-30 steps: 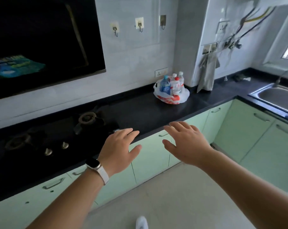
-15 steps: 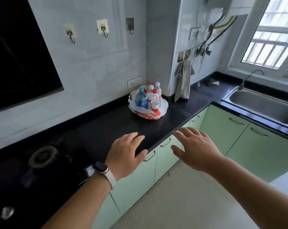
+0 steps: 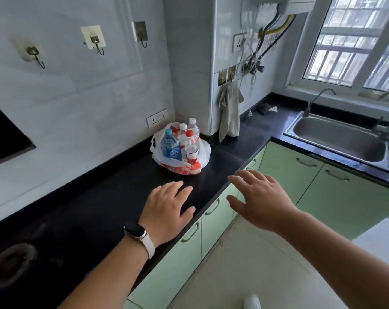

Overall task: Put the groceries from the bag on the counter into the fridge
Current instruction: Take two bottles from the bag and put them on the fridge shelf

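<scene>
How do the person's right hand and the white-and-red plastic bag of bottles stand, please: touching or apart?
Apart. The head view shows a strip of bare black counter between the open right hand and the white-and-red plastic bag.

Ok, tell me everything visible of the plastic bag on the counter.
The plastic bag is thin and white, with red print low on its front. It sits slumped, top open, on the black counter near the wall corner. Bottles stand upright inside: a blue bottle and clear bottles with white or red caps. The left hand and right hand are open and short of it; nothing but the counter and bottles touches it.
</scene>
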